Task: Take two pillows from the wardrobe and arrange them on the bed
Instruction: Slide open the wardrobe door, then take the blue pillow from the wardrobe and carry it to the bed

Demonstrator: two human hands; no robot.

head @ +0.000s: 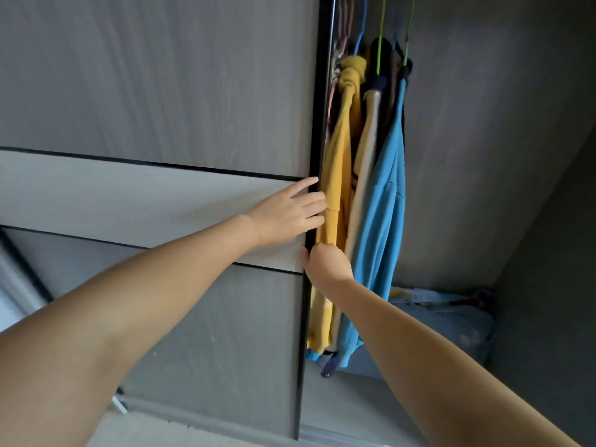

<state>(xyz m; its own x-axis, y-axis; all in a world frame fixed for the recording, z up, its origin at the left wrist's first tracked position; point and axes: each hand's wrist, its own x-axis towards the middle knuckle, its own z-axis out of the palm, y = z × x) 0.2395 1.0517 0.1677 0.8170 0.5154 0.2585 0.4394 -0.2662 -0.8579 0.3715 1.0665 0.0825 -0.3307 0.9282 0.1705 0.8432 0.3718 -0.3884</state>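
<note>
Left hand (283, 214) flat, fingers spread on grey sliding wardrobe door (154, 195); right hand (327, 262) clamped on door edge. Risk: yellow hanging garment (338, 162) beside fingers snagging, fingers pinched.

Single head-worn wide-angle view, tilted, facing forward at a grey sliding wardrobe door (154, 91) from arm's reach. Looks past both forearms into the open gap with hanging clothes (361, 188); floor strip along bottom edge.
</note>
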